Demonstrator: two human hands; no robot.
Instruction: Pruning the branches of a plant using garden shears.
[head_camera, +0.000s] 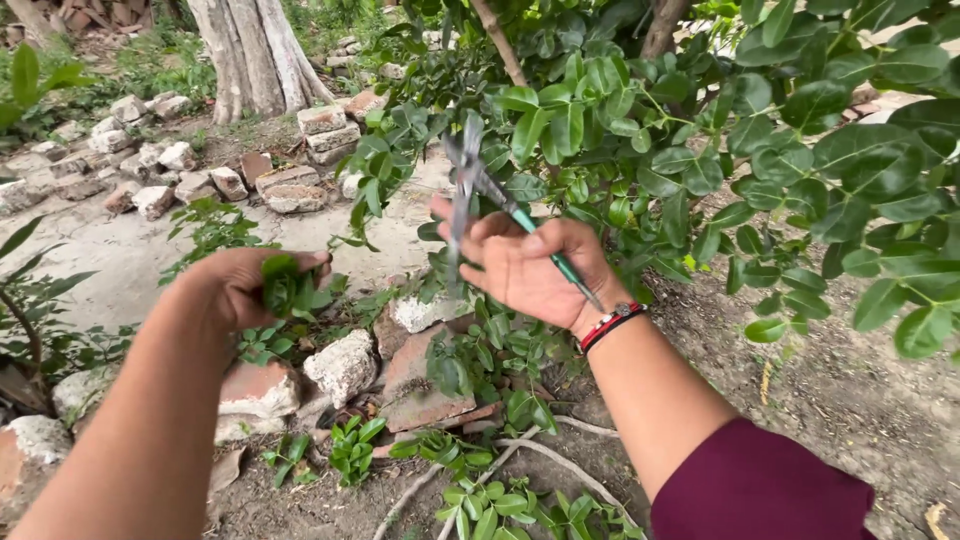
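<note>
My right hand (525, 268) grips garden shears (478, 190) with green handles; the metal blades point up and left, slightly apart, just in front of a leafy shrub (700, 130). A red and black band sits on that wrist. My left hand (250, 285) is closed around a small bunch of cut green leaves (287, 285), held out to the left of the shears, above broken bricks.
Broken bricks and stones (340, 365) lie below my hands and in a row at the back left (200, 175). A tree trunk (255, 50) stands behind. Cut leafy sprigs (480, 500) and thin roots lie on bare soil in front.
</note>
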